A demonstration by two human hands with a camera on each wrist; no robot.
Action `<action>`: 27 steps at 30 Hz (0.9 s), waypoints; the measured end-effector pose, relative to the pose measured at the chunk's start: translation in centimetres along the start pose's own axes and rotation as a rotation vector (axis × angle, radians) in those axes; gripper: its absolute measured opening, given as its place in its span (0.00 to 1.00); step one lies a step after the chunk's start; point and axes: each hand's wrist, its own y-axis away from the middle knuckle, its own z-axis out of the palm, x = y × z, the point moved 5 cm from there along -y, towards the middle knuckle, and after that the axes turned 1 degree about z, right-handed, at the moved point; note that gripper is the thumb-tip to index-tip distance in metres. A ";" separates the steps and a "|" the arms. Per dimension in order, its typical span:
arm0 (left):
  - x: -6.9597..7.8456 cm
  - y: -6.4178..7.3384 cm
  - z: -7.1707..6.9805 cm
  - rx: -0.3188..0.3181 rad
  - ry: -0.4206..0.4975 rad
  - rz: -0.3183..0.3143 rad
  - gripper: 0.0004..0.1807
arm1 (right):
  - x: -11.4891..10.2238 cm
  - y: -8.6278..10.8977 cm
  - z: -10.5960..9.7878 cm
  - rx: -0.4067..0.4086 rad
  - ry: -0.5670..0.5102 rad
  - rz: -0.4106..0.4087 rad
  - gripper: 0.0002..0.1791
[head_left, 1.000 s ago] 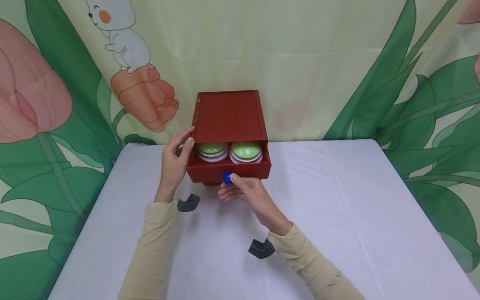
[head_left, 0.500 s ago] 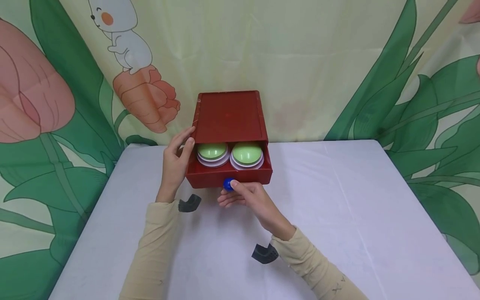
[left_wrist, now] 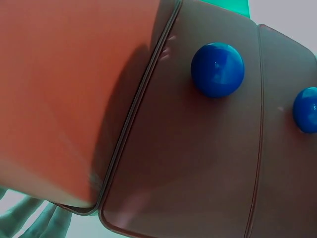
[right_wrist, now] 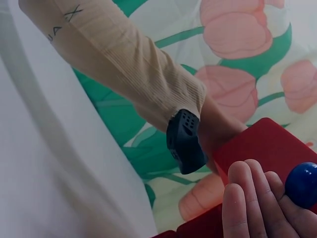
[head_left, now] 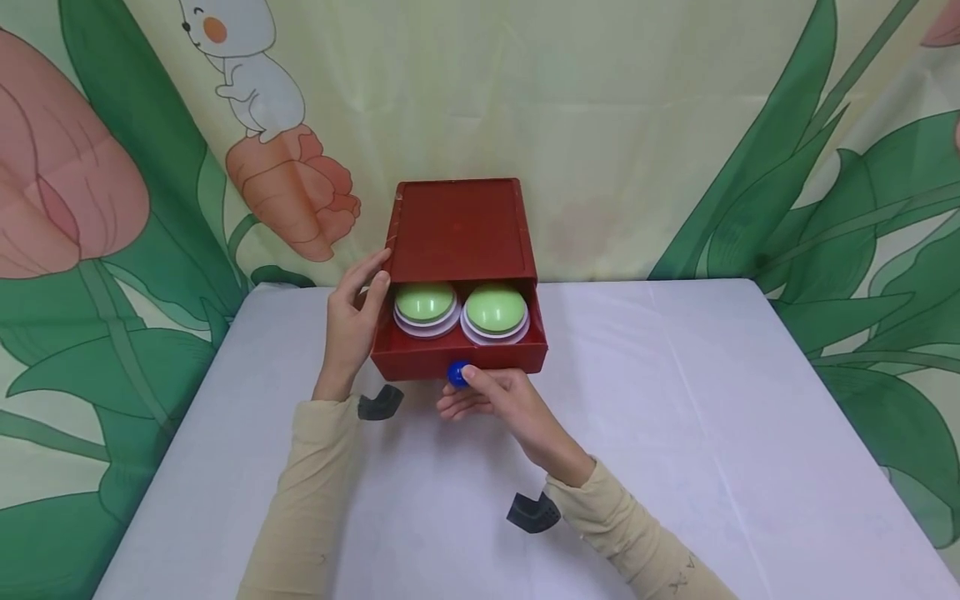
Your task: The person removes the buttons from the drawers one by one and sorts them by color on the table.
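Note:
A dark red drawer unit (head_left: 459, 229) stands at the back of the table. Its top drawer (head_left: 427, 363) is pulled partway out. Inside, side by side, sit two round things with light green domes on white bases, the left one (head_left: 424, 302) and the right one (head_left: 495, 309). With thumb and fingers my right hand (head_left: 506, 400) pinches the blue ball knob (head_left: 457, 373) on the drawer front. Against the unit's left side rests my left hand (head_left: 351, 321), fingers fairly straight. In the left wrist view, blue knobs mark two lower drawers, the nearer knob (left_wrist: 218, 69) and another (left_wrist: 307, 110).
A white cloth covers the table (head_left: 645, 417). Behind it hangs a printed curtain (head_left: 600, 142) with tulips, leaves and a rabbit on a carrot. Each wrist carries a black camera piece, the left one (head_left: 381, 402) and the right one (head_left: 534, 512).
The top drawer has slid further out toward me, with my right hand on its knob. More of both green-domed things shows now. My left hand has stayed at the unit's side.

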 end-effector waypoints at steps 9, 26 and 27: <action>0.1 0.0 0.1 -0.006 0.003 -0.002 0.22 | 0.0 0.8 0.2 -0.004 0.003 -0.005 0.23; -0.8 -0.2 0.0 0.005 -0.013 -0.002 0.22 | 0.3 1.9 0.7 -0.023 -0.014 0.000 0.24; -1.3 -0.3 -0.1 0.007 -0.008 0.000 0.22 | 0.4 2.0 0.8 -0.023 -0.015 0.000 0.24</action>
